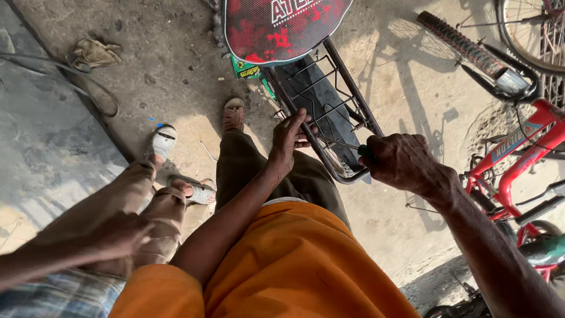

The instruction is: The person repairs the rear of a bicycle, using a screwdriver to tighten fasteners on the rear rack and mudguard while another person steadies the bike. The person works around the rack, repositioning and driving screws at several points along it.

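Head view looks down past an orange shirt [294, 265] at a black wire rack [332, 112] on the rear of a bike. Left hand [288, 138] rests on the rack's near rail, fingers curled round a wire, a narrow grip. Right hand [403, 160] is closed on a green-handled screwdriver [347, 147], whose shaft points left along the rack's near end. Beyond the rack sits a red and black saddle [279, 23] with white lettering, and a small green and yellow sticker [247, 69] below it on the left. A red bike [518, 159] crowds the right edge (close beside the right arm). Another person's arm [76, 247] and sandalled feet [176, 171] fill the left. Open concrete floor [176, 65] lies top left, with a rag [94, 54].
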The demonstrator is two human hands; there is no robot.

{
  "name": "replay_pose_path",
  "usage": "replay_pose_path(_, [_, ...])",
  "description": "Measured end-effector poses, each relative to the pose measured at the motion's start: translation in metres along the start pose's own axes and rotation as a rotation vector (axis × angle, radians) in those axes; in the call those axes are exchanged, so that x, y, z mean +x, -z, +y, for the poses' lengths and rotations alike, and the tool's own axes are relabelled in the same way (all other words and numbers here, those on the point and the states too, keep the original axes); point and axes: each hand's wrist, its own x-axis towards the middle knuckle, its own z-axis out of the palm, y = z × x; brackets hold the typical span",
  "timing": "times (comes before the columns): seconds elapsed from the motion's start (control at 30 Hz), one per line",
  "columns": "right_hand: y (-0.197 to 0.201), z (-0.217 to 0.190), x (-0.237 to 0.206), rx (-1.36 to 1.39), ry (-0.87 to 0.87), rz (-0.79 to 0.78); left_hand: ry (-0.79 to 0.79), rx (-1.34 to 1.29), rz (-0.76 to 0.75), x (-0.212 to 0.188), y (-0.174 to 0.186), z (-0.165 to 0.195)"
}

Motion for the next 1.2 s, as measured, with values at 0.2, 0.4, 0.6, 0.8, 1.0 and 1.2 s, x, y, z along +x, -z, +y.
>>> replay_pose_path(0.2, [-0.023, 0.032, -0.005, 0.041, 0.304, 0.157, -0.163, -0.196, 0.077, 0.006, -0.02, 0.011])
replay_pose_path(0.4, [-0.055, 0.049, 0.001, 0.119, 0.248, 0.27, -0.251, -0.067, 0.36, 0.006, -0.032, 0.024])
replay_pose_path(0.6, [-0.053, 0.057, 0.009, -0.046, 0.383, 0.398, -1.018, 1.311, 0.943, 0.059, -0.031, 0.035])
replay_pose_path(0.8, [-0.044, 0.075, 0.03, 0.008, 0.475, 0.535, -1.25, 1.643, 0.436, 0.1, 0.003, 0.029])
replay_pose_path(1.0, [-0.054, 0.087, 0.038, 0.029, 0.511, 0.476, -1.116, 1.729, 0.301, 0.08, 0.021, 0.037])
replay_pose_path(1.2, [-0.021, 0.085, -0.033, -0.025, 0.214, 0.046, -1.097, 1.717, 0.227, 0.056, 0.014, 0.063])
